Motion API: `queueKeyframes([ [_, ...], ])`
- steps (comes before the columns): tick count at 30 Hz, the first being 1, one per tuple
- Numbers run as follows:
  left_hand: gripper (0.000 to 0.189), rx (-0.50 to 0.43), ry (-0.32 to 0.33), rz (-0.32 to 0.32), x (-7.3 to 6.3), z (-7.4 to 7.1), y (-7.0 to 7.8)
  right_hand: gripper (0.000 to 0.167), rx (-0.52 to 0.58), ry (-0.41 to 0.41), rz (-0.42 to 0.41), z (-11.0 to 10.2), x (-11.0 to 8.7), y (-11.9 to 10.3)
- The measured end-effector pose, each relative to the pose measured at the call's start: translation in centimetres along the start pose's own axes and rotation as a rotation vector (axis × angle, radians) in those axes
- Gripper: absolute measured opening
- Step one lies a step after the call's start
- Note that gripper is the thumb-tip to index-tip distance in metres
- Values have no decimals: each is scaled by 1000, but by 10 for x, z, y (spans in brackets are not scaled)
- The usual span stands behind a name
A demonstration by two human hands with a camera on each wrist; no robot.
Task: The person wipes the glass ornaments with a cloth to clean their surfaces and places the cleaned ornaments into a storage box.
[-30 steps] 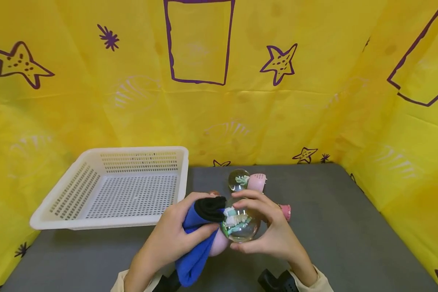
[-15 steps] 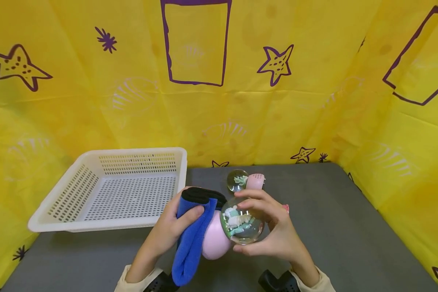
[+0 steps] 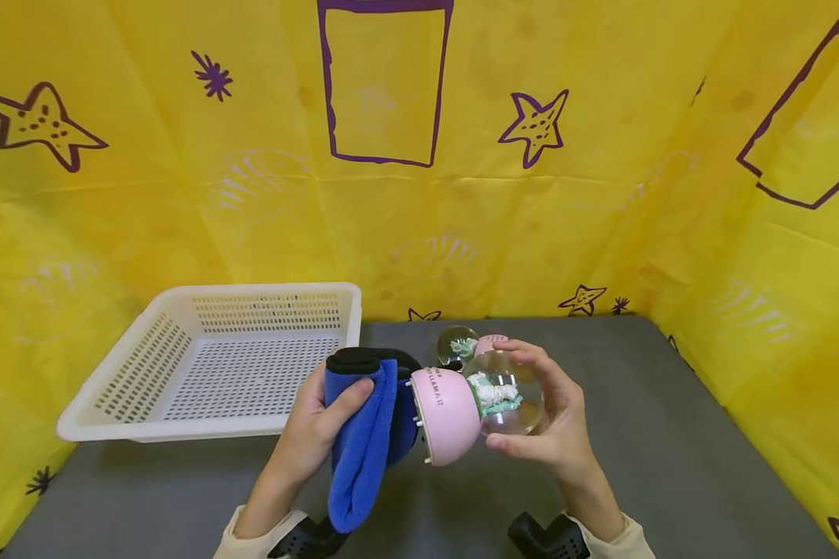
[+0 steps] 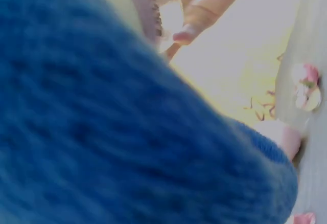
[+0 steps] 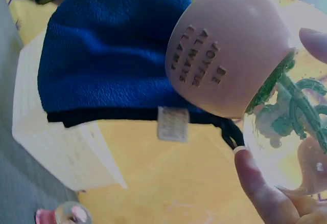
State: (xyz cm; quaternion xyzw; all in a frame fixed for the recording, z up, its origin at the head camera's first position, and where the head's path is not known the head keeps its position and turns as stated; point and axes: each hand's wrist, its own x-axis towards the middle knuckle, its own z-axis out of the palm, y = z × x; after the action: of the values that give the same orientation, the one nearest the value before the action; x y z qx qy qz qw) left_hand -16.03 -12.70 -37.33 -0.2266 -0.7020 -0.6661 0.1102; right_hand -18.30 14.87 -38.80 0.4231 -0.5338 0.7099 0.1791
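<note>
My left hand (image 3: 312, 425) grips a folded blue cloth (image 3: 363, 450) with a black edge, its thumb pressed over the front fold. The glass ball of a snow globe (image 3: 454, 419) is held between the thumb and fingers of my right hand (image 3: 562, 423). The globe lies sideways, with its pink base towards the cloth and its underside with small pegs right at the fabric. White and green figures show inside the glass. Raised lettering on the base (image 5: 230, 55) shows in the right wrist view. Blue cloth (image 4: 127, 132) fills much of the left wrist view.
A white perforated plastic basket (image 3: 210, 431) stands on the grey table (image 3: 636, 435) at left. Another snow globe (image 3: 457, 347) with a pink base lies on its side behind my hands. A smaller globe with a reddish base (image 5: 64, 215) appears low in the right wrist view.
The cloth has come away from the glass ball to the left. My right hand has moved the snow globe right and turned it, bringing the base's lettering and pegged underside into sight.
</note>
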Motion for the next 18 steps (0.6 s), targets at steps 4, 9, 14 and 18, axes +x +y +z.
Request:
queueKeyframes([
  [4,24,90,38,45,1,-2,5,77,-11,14,44,-2,-1,-3],
  [9,31,149,96,95,-2,-8,16,81,-89,-4,60,1,-2,-1],
  [14,34,154,141,144,-6,-20,27,82,-157,-29,32,5,-2,4],
  [18,34,146,194,177,-9,-30,35,83,-177,-13,27,9,-2,7],
])
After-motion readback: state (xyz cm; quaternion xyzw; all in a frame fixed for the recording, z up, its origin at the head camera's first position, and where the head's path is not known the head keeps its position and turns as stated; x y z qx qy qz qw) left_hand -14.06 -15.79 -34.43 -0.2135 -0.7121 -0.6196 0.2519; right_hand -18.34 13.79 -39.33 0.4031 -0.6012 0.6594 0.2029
